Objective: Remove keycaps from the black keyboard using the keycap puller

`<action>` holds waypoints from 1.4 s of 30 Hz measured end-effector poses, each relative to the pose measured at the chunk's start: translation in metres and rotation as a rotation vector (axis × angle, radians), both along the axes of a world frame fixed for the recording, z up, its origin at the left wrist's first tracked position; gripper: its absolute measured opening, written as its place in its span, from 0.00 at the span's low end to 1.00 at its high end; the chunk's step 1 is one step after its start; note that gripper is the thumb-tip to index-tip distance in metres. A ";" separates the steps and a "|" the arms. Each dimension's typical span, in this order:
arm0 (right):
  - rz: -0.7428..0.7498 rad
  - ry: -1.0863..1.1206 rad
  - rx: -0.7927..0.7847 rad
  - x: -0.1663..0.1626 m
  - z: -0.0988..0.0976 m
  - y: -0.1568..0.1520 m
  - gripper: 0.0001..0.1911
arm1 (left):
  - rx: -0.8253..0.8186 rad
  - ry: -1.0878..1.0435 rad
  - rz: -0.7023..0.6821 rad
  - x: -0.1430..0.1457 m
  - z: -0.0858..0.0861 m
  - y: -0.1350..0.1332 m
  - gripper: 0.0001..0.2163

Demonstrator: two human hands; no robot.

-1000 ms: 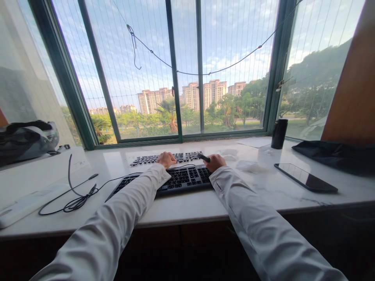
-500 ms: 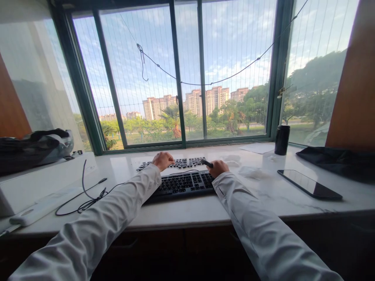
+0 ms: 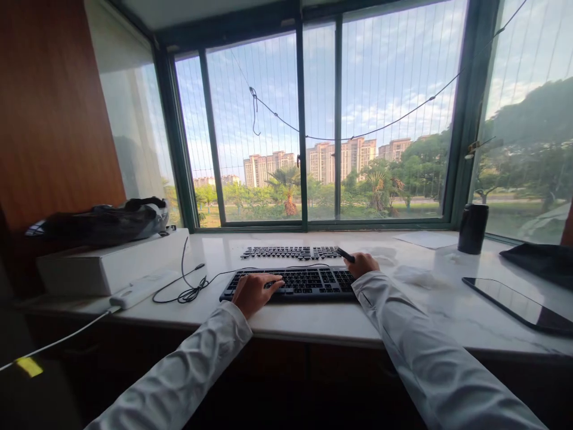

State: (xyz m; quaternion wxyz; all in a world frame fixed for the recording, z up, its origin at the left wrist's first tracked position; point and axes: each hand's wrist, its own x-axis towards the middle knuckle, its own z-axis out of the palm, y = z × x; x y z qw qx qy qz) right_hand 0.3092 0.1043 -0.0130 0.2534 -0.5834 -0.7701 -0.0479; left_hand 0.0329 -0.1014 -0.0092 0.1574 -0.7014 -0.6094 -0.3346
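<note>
A black keyboard (image 3: 308, 283) lies along the front of the white worktop. My left hand (image 3: 256, 292) is over its left end, fingers stretched out above the keys and thumb apart; no object shows in it. Closed at the keyboard's right end, my right hand (image 3: 364, 264) grips a short black stick-like tool (image 3: 345, 255) that points up and left. Its kind cannot be made out. Behind the keyboard, loose black keycaps (image 3: 277, 252) are laid out in rows like a second key layout.
Left of the keyboard lies a coiled black cable (image 3: 192, 291), near a white power strip (image 3: 141, 288) and a white box (image 3: 85, 272) bearing a dark bag. Rightward are clear crumpled plastic (image 3: 416, 276), a phone-like black tablet (image 3: 514, 301), a black cylinder (image 3: 473, 229) and dark cloth (image 3: 541, 263).
My left hand has come back from the loose keycaps to the keyboard's left end, and its fingers have spread. My right hand keeps its grip on the tool. The view has turned left.
</note>
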 end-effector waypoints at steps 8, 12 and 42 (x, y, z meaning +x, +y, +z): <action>-0.111 0.043 -0.034 0.003 0.002 -0.002 0.18 | 0.015 -0.065 -0.056 0.003 -0.006 0.002 0.16; -0.159 0.058 -0.048 0.005 0.002 0.000 0.20 | -0.016 -0.037 -0.089 0.001 -0.008 0.001 0.16; -0.212 0.116 -0.050 0.005 0.008 -0.006 0.23 | -0.103 0.018 -0.155 0.003 -0.007 -0.001 0.14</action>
